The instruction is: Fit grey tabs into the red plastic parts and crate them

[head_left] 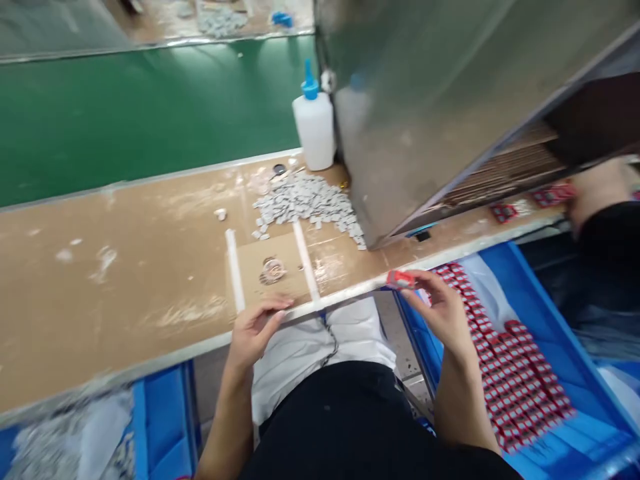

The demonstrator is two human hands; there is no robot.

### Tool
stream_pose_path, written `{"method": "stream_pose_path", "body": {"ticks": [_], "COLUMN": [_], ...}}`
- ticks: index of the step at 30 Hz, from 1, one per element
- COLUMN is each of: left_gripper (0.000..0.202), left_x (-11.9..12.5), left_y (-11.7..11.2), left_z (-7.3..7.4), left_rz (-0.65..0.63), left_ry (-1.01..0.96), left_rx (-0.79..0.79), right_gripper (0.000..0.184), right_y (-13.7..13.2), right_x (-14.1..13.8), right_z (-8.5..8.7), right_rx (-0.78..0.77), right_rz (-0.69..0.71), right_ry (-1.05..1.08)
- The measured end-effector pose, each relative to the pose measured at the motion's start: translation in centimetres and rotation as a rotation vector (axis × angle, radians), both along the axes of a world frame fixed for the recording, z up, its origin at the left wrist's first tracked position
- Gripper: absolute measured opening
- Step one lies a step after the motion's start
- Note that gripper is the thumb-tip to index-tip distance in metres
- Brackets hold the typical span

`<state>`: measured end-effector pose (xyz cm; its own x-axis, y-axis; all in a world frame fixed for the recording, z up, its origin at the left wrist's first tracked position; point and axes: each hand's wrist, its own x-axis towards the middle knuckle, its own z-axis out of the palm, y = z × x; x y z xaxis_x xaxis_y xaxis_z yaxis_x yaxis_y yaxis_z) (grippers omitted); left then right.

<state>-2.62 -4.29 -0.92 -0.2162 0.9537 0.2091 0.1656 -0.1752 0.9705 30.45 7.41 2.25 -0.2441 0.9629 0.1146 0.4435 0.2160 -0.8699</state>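
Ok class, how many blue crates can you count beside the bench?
2: one blue crate below the bench at lower left, and another blue crate at lower right, holding rows of red cards. More may be hidden beyond the picture's edges.

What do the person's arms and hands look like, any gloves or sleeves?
The left hand and right hand are bare, without gloves, and the forearms show no sleeves. A black garment fills the bottom of the view, with a white garment beyond it, crossed by a thin dark cable.
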Motion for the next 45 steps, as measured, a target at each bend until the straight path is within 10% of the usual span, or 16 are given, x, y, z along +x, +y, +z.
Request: {"method": "stream_pose_path", "body": {"ticks": [5, 10, 17, 21, 28, 32, 37, 41, 45], "left_gripper": [0.014, 0.016, 0.015, 0.014, 0.022, 0.027, 0.020, 0.037, 0.068], "left_x": [-0.4, 0.0, -0.5, -0.4, 0.6, 0.8, 0.8, 1.7, 3.0], "left_y": [0.6, 0.5, 0.2, 0.4, 0.8, 0.8, 0.5, 0.1, 0.0], "left_z": [0.7, 1.3, 0.6, 0.8, 1.6, 1.5, 1.7, 2.3, 2.9], "left_rz": [0.024, 0.072, 0.107, 0.124, 0.164, 0.160, 0.007, -0.300, -0.364], "left_ry": [0.074, 0.128, 0.152, 0.173, 0.162, 0.106, -0.033, -0.133, -0.212], "left_rx": [-0.041, -0.087, -0.162, -0.158, -0.088, -0.128, -0.037, -0.105, -0.224], "right_gripper": [0.035, 0.027, 0.043, 0.044, 0.050, 0.042, 0.045, 0.043, 0.044], "right_y": [7.7, 14.9, 17.7, 20.7, 28.2, 25.0, 12.7, 2.1, -2.5], "right_x": [9.9, 12.0, 12.2, 8.9, 1.9, 2.2, 2.6, -1.2, -7.8], "right_z": [-1.8, -3.2, -1.8, 0.7, 3.6, 6.2, 6.1, 2.9, 1.0], "right_rx": [0.119, 0.184, 0.392, 0.551, 0.369, 0.230, 0.431, 0.231, 0.188], "right_rz": [-0.661, -0.826, -0.853, -0.566, -0.342, -0.405, -0.301, 0.185, 0.688], "right_ry": [-0.063, -0.280, -0.407, -0.376, -0.347, -0.358, -0.033, 0.065, 0.064]}}
